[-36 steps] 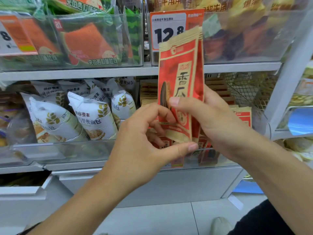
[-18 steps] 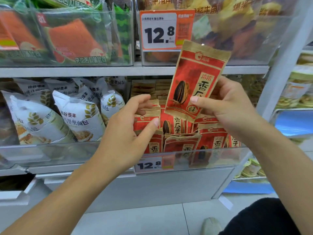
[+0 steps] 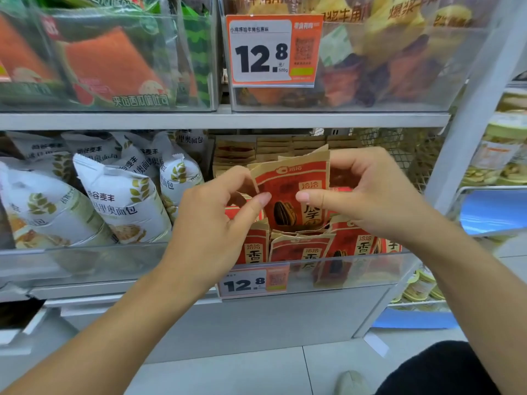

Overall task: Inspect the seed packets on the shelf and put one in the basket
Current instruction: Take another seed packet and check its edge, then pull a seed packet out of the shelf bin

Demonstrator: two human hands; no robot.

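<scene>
In the head view, a red and tan seed packet (image 3: 293, 192) is held upright between the two hands, just above the row of like packets (image 3: 302, 249) standing in the clear-fronted shelf bin (image 3: 171, 263). The left hand (image 3: 216, 223) is closed on the packet's left edge, with the thumb laid across the front and the other fingers curled behind it. The right hand (image 3: 370, 195) is closed on the right edge in the same way, thumb on the printed face and fingers hidden behind. The packet is probably held by both edges so that its front is kept flat and facing the camera, which suits reading the print; whether it is being lifted from the row or lowered toward it cannot be told. Its bottom edge lies close over the tops of the standing packets, and touching cannot be ruled out. The packet lies directly between the hands, at thumb height, with both thumb tips pointing inward over its face. White bread bags (image 3: 114, 206) fill the bin to the left, and a price tag (image 3: 251, 283) is clipped to the bin front below the hands. No basket is seen in this view, so the placing step is judged not yet done
</scene>
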